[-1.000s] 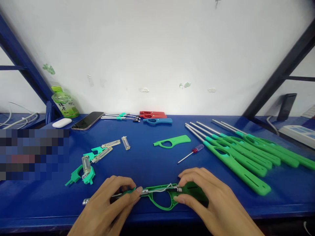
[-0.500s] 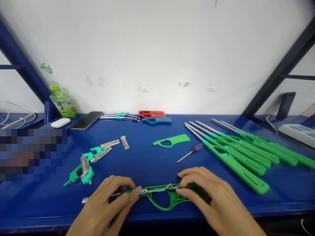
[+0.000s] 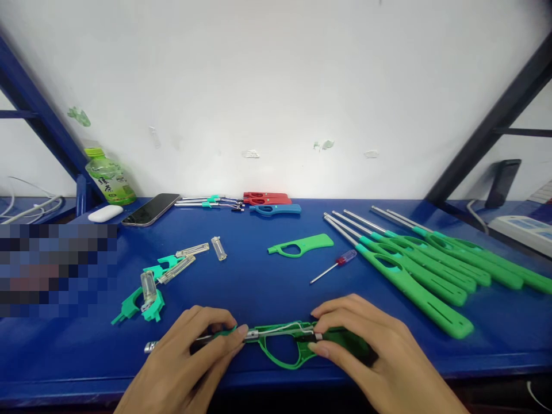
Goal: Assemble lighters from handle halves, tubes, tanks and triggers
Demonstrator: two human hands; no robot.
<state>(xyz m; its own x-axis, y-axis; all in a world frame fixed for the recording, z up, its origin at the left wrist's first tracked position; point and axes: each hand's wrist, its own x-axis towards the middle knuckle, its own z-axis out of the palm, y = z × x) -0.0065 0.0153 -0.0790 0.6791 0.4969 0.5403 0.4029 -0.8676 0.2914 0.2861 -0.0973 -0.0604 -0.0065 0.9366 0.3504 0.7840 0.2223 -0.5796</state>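
Observation:
Low at the front of the table lies a green lighter half-shell (image 3: 282,362) with its hollow side up and a trigger hole in it. My left hand (image 3: 194,351) is closed around the lighter's metal tube (image 3: 150,347), whose tip sticks out to the left. A pale wire (image 3: 280,328) runs from the tube toward my right hand (image 3: 362,339). That hand pinches a small black igniter (image 3: 307,337) with a metal end between thumb and fingers, over the shell. The shell's right end is partly hidden by my right hand.
Several assembled green lighters (image 3: 414,287) lie on the right, beside a screwdriver (image 3: 338,261) and a loose green half-shell (image 3: 308,245). Clear fuel tanks (image 3: 219,248) and teal parts (image 3: 129,305) are on the left. Behind are a phone (image 3: 152,209), a bottle (image 3: 111,181) and red shells (image 3: 267,198).
The igniter in my right hand has swung slightly down and now shows more, with the wire arching above it. My left hand stays on the tube.

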